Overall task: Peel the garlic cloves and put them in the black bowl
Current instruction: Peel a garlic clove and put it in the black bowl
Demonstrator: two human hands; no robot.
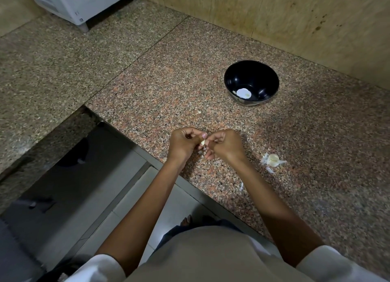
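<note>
Both my hands meet over the near edge of the speckled granite counter. My left hand and my right hand pinch one small pale garlic clove between their fingertips, with bits of skin hanging below it. The black bowl stands farther back to the right, with a white patch and a small pale piece at its bottom. To the right of my right hand, another garlic clove lies on the counter among loose white skins.
A wooden panel wall rises behind the bowl. A grey appliance stands at the back left. The counter's front edge drops to a tiled floor, and a dark gap opens at the left. Scraps of skin lie near my right forearm.
</note>
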